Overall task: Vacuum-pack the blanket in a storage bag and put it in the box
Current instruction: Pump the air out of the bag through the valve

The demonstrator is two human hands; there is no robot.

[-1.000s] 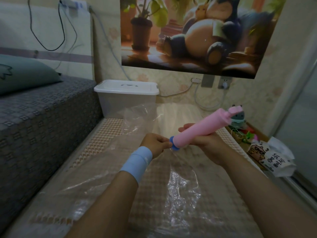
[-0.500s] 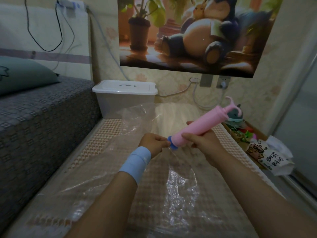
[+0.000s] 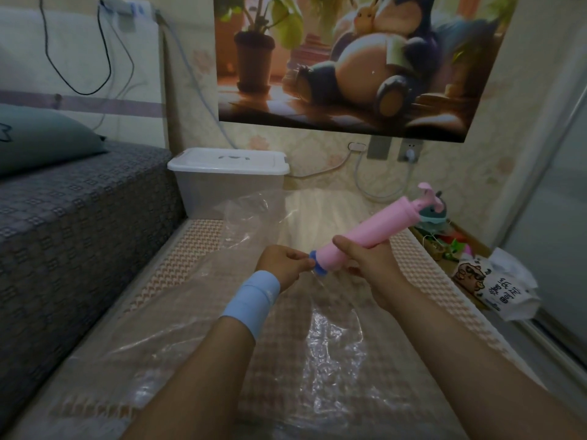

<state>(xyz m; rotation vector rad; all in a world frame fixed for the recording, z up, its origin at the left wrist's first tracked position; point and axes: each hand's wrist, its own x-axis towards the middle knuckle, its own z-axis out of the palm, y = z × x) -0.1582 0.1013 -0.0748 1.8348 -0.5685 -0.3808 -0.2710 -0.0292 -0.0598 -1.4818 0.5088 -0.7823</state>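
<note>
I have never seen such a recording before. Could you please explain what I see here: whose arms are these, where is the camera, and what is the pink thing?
There is no machine here: a person works with bare hands. The camera sits on their head, looking forward and down, so the arms are their own. The right hand grips a pink hand pump. The fingers of the left hand, its wrist in a light blue band, pinch at the pump's blue nozzle. Below lies a clear storage bag on a patterned mat. Behind stands a plastic box with its lid on.
</note>
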